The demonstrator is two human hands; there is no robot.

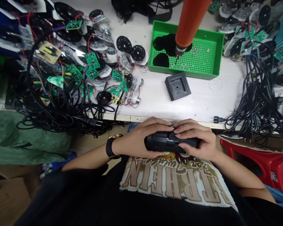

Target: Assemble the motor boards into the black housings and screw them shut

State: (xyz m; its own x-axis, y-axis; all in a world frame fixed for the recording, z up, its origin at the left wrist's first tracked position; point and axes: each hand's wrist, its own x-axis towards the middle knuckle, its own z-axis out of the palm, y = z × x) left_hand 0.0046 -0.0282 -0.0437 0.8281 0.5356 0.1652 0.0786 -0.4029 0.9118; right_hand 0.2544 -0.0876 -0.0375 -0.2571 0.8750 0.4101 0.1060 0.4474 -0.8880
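A black rounded plastic housing point(163, 142) lies sideways between my two hands, just in front of the table edge and close to my shirt. My left hand point(143, 136) wraps round its left end, thumb below and fingers on top. Around the right end closes my right hand point(199, 138), its fingers resting over the upper side. The fingers of both hands nearly meet at the middle. What the housing contains does not show. Beyond the hands, a square black block with a recess point(178, 86) sits on the white table point(153, 105).
A green tray point(215, 59) holds black discs and small screws; an orange screwdriver point(191, 23) hangs over it. Circuit boards with wires point(91, 61) crowd the left. Black power cords point(252, 94) lie right, near a clear lens disc point(215, 84). A red stool point(271, 166) stands below.
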